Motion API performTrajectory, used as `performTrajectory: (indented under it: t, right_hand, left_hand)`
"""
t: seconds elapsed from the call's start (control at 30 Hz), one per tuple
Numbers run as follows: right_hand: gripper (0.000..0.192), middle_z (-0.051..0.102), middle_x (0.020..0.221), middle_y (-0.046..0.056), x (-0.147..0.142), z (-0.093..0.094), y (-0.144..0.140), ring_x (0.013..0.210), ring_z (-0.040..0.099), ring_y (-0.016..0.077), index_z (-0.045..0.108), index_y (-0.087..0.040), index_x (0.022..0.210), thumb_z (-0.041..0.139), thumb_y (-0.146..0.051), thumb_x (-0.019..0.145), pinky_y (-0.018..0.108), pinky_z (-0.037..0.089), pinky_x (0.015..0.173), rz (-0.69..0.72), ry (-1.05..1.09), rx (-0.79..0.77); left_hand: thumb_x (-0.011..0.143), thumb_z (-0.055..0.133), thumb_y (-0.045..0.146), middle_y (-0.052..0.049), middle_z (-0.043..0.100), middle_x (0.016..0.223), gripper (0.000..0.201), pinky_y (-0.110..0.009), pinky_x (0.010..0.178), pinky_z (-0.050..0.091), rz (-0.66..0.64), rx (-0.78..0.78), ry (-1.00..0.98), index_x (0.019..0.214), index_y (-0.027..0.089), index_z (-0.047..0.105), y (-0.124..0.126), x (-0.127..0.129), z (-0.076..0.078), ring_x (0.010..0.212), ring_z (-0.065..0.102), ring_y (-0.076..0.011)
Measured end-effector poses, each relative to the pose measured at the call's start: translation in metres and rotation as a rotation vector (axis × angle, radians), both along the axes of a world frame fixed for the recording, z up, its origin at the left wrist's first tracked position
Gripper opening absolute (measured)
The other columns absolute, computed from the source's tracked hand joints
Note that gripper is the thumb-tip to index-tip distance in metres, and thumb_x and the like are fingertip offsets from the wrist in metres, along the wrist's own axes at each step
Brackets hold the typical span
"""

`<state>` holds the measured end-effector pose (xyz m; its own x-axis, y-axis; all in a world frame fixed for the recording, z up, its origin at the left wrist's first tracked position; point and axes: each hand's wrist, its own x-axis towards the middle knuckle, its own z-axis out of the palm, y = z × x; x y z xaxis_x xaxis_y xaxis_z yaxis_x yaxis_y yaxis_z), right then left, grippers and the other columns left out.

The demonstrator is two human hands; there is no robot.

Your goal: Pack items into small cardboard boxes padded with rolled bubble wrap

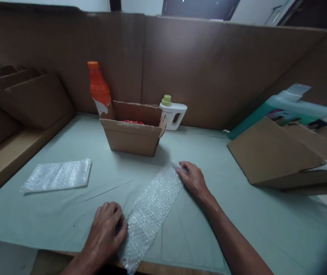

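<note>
Pinching the far end of a bubble-wrap strip between the fingers of the right hand in the head view. Resting the left hand at the strip's near left edge with curled fingers, grip impossible to tell. Lying slantwise across the cloth-covered surface, nearer than an open cardboard box and right of a folded bubble-wrap sheet.

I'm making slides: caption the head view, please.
Right hand at the far end of a bubble-wrap strip, left hand at its left edge.
</note>
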<state>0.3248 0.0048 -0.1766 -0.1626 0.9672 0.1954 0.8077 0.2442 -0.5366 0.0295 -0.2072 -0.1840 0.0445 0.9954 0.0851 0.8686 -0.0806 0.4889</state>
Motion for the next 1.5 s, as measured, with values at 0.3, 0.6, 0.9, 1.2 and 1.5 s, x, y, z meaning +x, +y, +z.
performTrajectory:
  t: [0.3,0.6,0.9,1.2,1.5]
  right_hand:
    - [0.040,0.070,0.098,0.006,-0.029,0.004,-0.075,0.085,0.067,0.0218,0.061,-0.020,0.114,0.062,-0.038,0.078,0.035,0.054,0.078,0.006,0.365,-0.088]
    - [0.054,0.051,0.145,0.020,-0.035,-0.017,-0.107,0.121,0.058,0.0368,0.054,-0.020,0.136,0.059,-0.045,0.087,0.054,0.049,0.091,-0.068,-0.064,0.164]
    - [0.037,0.054,0.145,0.019,-0.034,-0.019,-0.141,0.120,0.059,0.0345,0.062,-0.019,0.125,0.051,-0.038,0.095,0.051,0.048,0.091,-0.047,-0.114,0.288]
    - [0.030,0.064,0.137,0.015,-0.068,-0.003,-0.137,0.123,0.060,0.0322,0.066,-0.020,0.119,0.052,-0.028,0.094,0.052,0.049,0.096,0.102,-0.062,0.279]
    - [0.050,0.051,0.154,0.013,-0.145,-0.014,-0.125,0.144,0.044,0.0297,0.053,-0.017,0.144,0.056,-0.029,0.096,0.049,0.037,0.117,0.397,-0.251,0.088]
  left_hand:
    - [0.078,0.055,0.042,-0.001,0.067,0.075,0.025,-0.030,0.068,0.049,0.159,-0.088,-0.318,0.090,0.022,0.062,0.063,-0.106,0.031,0.071,0.065,-0.0197]
    - [0.088,0.054,0.049,-0.011,0.070,0.111,0.043,-0.040,0.090,0.050,0.204,0.169,0.039,0.119,0.021,0.064,0.079,-0.142,0.022,0.102,0.065,-0.0289]
    - [0.096,0.035,0.051,-0.016,0.065,0.130,0.048,-0.054,0.106,0.042,0.248,0.157,0.203,0.120,0.019,0.062,0.038,-0.207,-0.008,0.125,0.056,-0.0365]
    - [0.099,0.044,0.040,-0.017,0.053,0.148,0.045,-0.055,0.113,0.038,0.019,0.384,0.160,0.139,0.020,0.052,0.043,-0.132,0.014,0.138,0.048,-0.0369]
    - [0.102,0.040,0.047,-0.014,0.036,0.162,0.059,-0.055,0.122,0.021,-0.393,0.084,0.318,0.153,0.017,0.040,0.048,-0.073,-0.020,0.151,0.031,-0.0328]
